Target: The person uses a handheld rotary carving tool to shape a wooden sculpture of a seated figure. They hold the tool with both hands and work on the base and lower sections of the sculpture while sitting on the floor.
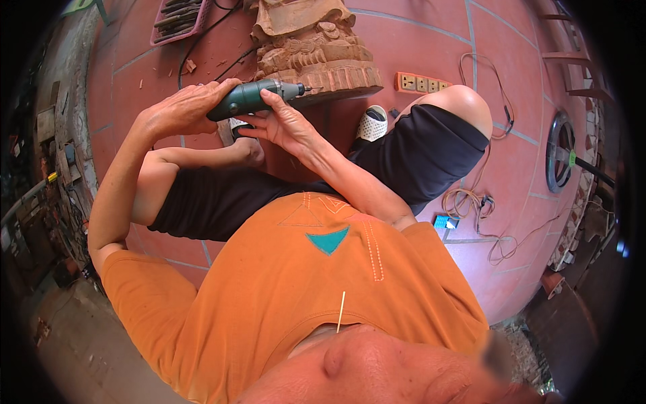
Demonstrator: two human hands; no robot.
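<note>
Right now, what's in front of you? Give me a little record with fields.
Left hand: holds the tool's rear
Right hand: thumb against the tool's front
Tool: green, bit at the carving's base; contact unclear
Carving: brown, ornate
Socket strip: orange, right of the carving
Basket: pink, upper left

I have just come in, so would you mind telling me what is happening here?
The person's left hand holds the rear of a green rotary tool, while the right hand touches its front end. Its thin bit is close to the base of a carved brown piece; whether they touch is unclear.
</note>
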